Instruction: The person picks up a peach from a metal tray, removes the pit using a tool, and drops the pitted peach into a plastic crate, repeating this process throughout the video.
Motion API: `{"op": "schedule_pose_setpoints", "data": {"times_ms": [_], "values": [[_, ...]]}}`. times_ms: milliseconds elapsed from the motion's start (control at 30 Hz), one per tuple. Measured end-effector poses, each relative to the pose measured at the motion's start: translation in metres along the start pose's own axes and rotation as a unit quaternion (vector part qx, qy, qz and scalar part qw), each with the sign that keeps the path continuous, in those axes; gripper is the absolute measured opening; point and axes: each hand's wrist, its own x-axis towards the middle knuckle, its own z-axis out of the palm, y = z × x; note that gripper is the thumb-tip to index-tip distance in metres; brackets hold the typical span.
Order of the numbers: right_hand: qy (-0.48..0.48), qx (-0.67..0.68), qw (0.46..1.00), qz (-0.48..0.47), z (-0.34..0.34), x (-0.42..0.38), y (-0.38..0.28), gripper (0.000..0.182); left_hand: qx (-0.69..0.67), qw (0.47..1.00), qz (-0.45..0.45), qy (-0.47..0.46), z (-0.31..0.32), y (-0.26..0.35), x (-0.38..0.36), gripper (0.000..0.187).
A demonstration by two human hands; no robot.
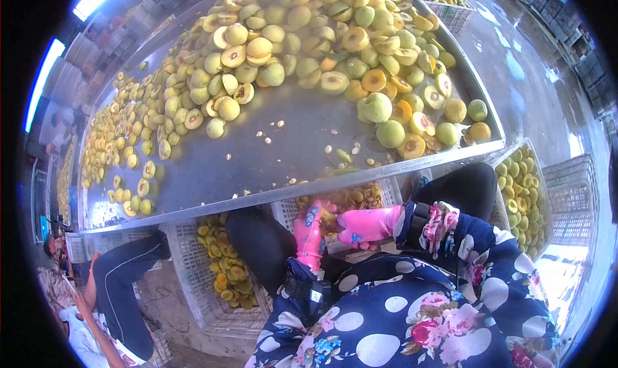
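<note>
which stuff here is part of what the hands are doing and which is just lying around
In use:
left hand and right hand, both in pink gloves
crate of halved fruit under them, below the table edge

Lying about:
fruit pile on the metal table
loose pits
side crates
another person, lower left

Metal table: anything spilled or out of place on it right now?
Small pits and fruit scraps lie scattered on the bare part of the metal table, near its front edge and apart from the peach heap. Both pink-gloved hands, left and right, are below the edge.
</note>
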Motion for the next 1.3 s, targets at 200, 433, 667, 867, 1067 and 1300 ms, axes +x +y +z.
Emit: {"op": "schedule_pose_setpoints", "data": {"times_ms": [200,433,667,867,1067,1300], "values": [[-0.103,0.305,0.944,-0.075,0.007,0.003,0.01,0.022,-0.073,0.996,0.054,-0.015,0.003,0.002,0.0,0.032],[-0.115,0.365,0.918,-0.1,0.025,0.01,0.002,0.024,-0.208,0.977,-0.018,0.046,0.015,0.017,-0.01,0.037],[0.092,0.21,0.966,-0.119,0.005,-0.016,0.017,0.03,-0.337,0.935,-0.071,0.08,0.011,0.044,-0.019,0.038],[0.144,0.215,0.965,-0.05,0.002,-0.013,0.042,0.021,-0.419,0.9,-0.101,-0.061,-0.04,0.081,-0.051,0.044],[0.173,0.188,0.967,0.011,-0.003,-0.003,0.078,0.017,-0.235,0.937,0.169,0.196,-0.188,0.099,-0.112,0.042],[0.168,0.193,0.965,0.056,0.006,0.012,0.087,0.02,-0.014,0.862,-0.042,0.505,-0.42,-0.062,-0.138,0.037]]}}
